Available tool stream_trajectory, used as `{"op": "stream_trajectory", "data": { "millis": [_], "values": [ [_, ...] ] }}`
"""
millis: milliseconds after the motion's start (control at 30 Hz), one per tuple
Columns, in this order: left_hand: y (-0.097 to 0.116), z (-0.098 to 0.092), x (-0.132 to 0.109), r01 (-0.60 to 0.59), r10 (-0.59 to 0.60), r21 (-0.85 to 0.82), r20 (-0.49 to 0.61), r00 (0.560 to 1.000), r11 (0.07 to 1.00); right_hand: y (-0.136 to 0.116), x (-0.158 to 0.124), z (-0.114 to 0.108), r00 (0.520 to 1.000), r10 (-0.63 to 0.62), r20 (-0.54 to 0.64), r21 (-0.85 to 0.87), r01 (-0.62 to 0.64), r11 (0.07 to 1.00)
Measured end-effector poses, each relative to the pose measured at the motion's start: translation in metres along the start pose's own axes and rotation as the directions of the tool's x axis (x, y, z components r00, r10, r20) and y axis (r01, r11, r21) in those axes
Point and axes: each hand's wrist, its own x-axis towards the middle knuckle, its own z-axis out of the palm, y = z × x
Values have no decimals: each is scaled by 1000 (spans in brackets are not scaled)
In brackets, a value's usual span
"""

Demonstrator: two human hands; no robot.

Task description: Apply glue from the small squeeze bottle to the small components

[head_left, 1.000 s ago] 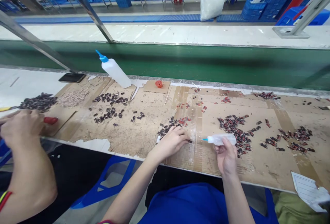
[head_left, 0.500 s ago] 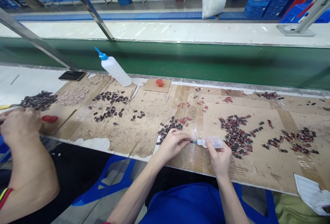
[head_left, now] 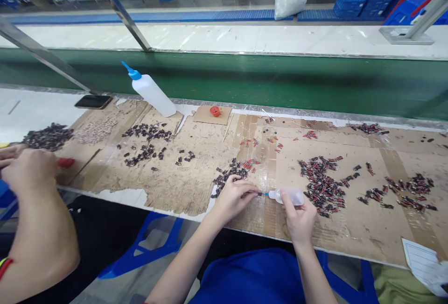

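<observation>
While the right hand (head_left: 301, 215) grips a small translucent plastic squeeze bottle (head_left: 294, 196) on its side, the left hand (head_left: 238, 196) pinches a small dark piece (head_left: 260, 194) between thumb and fingers, just above the brown cardboard sheet (head_left: 196, 192). The bottle's thin blue nozzle (head_left: 267, 194) points left, at the piece or just beside it; whether they touch, or any liquid has come out, is too small to tell. This one piece therefore looks mid-work.

Just beyond the left hand's knuckles lies a loose pile of small black pieces (head_left: 229, 175), with some slim red pieces (head_left: 251, 165) at its right edge; these are probably waiting their turn. Right of the right hand spreads a larger heap of black-and-red pieces (head_left: 324, 187), and farther right sit looser clusters of similar pieces (head_left: 415, 185). If these are the finished ones, as their joined colours suggest, a good share is done and a smaller share left, though I cannot be sure.

Farther out, beyond the left hand, stand a round red plastic cup (head_left: 214, 111) and, to its left, a large white plastic bottle with a blue spout (head_left: 154, 95), neither in a hand.
</observation>
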Motion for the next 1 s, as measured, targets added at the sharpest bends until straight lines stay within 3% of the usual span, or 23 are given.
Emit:
{"op": "stream_trajectory", "data": {
  "millis": [600,833,1000],
  "values": [
    [-1,1,-1,2,-2,-2,-10,1000,1000,-3,1,2,999,-4,42,23,3,1000],
    [-2,1,-1,9,-9,-13,-10,1000,1000,2,1,-1,999,26,-36,45,-25,999],
    [-4,1,-4,-21,21,-11,-28,999,1000,8,2,-9,990,87,-115,196,-64,979]
  ]
}}
